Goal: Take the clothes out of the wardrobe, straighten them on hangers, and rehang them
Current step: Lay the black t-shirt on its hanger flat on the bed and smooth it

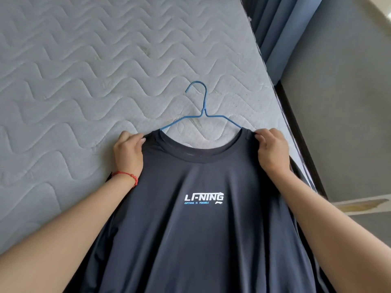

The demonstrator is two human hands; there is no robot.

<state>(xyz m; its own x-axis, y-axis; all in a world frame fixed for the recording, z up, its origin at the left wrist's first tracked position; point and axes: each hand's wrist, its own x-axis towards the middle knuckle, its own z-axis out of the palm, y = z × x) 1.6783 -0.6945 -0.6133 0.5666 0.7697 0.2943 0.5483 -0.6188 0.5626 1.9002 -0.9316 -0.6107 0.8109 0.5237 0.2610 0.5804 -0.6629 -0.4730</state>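
The dark T-shirt (203, 229) lies flat on a gray quilted mattress (84, 70), front side up, with white letters that say LI-NING on the chest. A thin blue wire hanger (202, 115) is inside the neck hole, and its hook sticks out past the collar onto the mattress. The 2 ends of the hanger go under the cloth at the shoulders. The left hand (128, 153) pinches the shirt at the left shoulder, right beside the collar, with curled fingers. The right hand (273, 149) pinches the other shoulder the same way. A red string bracelet (127, 176) sits on the left wrist. Blue curtains (281, 28) hang past the far right edge of the mattress, next to a gray wall (342, 92).
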